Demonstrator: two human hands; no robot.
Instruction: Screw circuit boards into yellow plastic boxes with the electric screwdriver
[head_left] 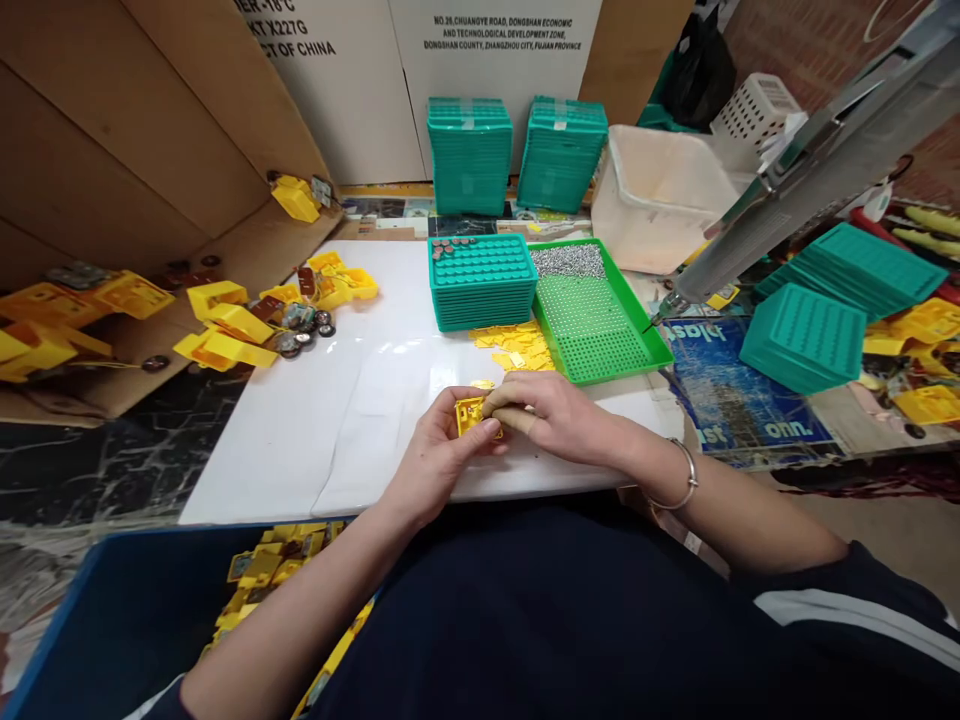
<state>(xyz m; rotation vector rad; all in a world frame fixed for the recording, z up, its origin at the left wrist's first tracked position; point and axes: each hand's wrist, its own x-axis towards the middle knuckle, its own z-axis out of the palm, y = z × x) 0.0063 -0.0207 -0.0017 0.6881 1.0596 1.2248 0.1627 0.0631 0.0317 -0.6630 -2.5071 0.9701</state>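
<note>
Low over the front of the white work surface, my left hand grips a small yellow plastic casing with its open inner side facing up. My right hand meets it from the right, thumb and finger pinched together at the casing's edge. Tan covers wrap those fingertips. Whatever the pinch holds, if anything, is hidden. Just beyond the hands lies a pile of flat yellow plastic pieces. Behind that pile stands a stack of teal trays, a few small brownish round parts on its top.
A green tray with many small silvery screws sits right of the stack. A screwdriver on an arm slants over it. Yellow casings with wired parts lie left. A blue bin of yellow casings stands at lower left.
</note>
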